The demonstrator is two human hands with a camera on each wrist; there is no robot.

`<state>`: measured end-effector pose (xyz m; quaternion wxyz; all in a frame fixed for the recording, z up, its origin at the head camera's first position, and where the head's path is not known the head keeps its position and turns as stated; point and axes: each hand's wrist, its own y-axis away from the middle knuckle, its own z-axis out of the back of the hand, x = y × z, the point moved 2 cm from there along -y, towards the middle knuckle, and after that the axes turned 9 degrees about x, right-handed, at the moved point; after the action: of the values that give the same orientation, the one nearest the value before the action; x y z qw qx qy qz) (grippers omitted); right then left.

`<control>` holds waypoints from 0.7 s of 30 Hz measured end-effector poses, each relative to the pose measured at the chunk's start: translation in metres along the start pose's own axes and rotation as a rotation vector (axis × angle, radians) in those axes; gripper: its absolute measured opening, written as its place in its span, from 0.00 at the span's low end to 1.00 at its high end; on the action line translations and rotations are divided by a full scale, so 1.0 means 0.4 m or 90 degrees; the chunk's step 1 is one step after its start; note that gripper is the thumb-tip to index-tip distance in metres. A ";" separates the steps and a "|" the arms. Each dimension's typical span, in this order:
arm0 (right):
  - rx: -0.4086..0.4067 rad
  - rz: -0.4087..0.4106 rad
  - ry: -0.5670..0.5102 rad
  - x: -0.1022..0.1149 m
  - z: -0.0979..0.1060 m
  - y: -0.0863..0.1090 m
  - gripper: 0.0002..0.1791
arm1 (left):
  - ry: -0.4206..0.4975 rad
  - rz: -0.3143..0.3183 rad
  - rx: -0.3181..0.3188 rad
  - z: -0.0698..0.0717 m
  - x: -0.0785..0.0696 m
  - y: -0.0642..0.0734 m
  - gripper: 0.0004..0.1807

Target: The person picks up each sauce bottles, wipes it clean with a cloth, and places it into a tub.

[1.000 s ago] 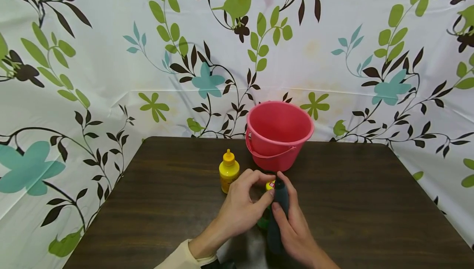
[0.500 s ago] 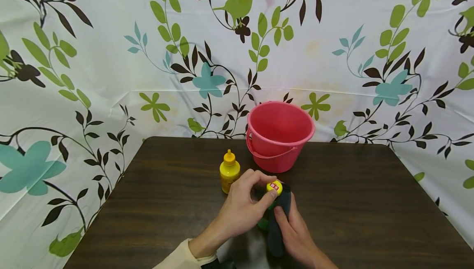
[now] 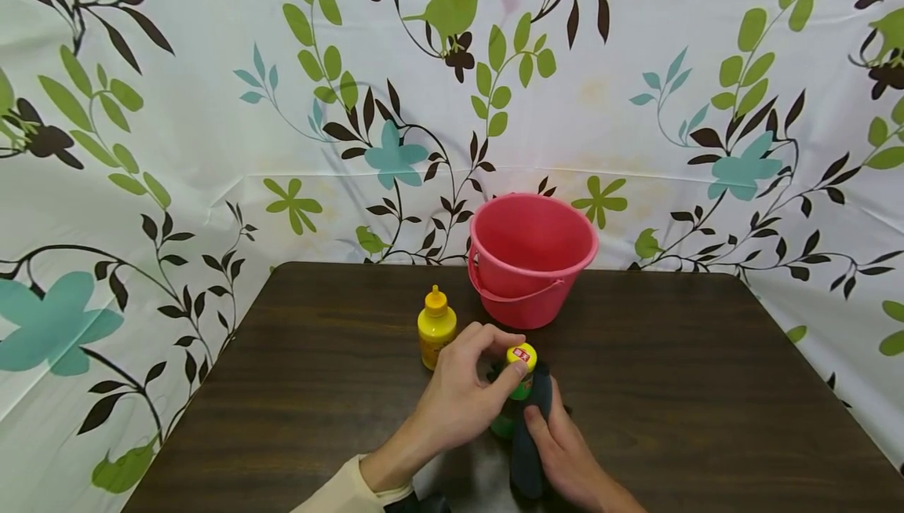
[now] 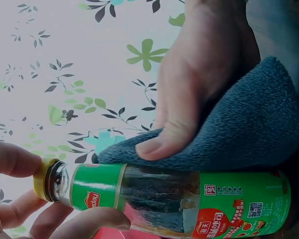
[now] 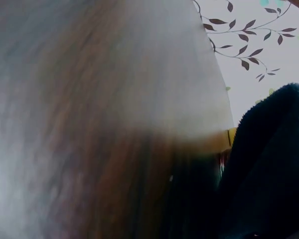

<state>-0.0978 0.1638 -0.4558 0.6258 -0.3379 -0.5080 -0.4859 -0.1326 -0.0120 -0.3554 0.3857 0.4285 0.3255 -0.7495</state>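
Observation:
A glass sauce bottle [image 4: 162, 196] with green labels and a yellow cap [image 3: 521, 356] stands on the table, largely hidden by the hands in the head view. My left hand [image 3: 455, 391] pinches the bottle at its cap, thumb on the near side. In my right hand [image 3: 570, 450] is a dark blue-grey cloth [image 3: 528, 458], held against the right side of the bottle. The left wrist view shows the right thumb [image 4: 162, 142] pressing the cloth [image 4: 254, 117] along the glass. The cloth [image 5: 274, 164] fills the right edge of the right wrist view.
A yellow squeeze bottle [image 3: 435, 330] with a pointed tip stands just left of the sauce bottle. Behind is a pink bucket [image 3: 530, 293] with its handle down. The dark wooden table [image 3: 678, 372] ends at a leaf-patterned curtain [image 3: 600, 105].
My right hand and the cloth have moved down the side of the bottle from cap height, uncovering the yellow cap. My left hand keeps its place.

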 end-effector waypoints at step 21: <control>0.127 0.000 0.322 -0.039 0.040 -0.012 0.33 | -0.007 0.003 -0.003 0.003 0.003 -0.002 0.15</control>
<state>-0.1074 0.1810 -0.4671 0.7628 -0.1428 -0.3810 -0.5026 -0.1343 -0.0131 -0.3560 0.3902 0.4239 0.3243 -0.7502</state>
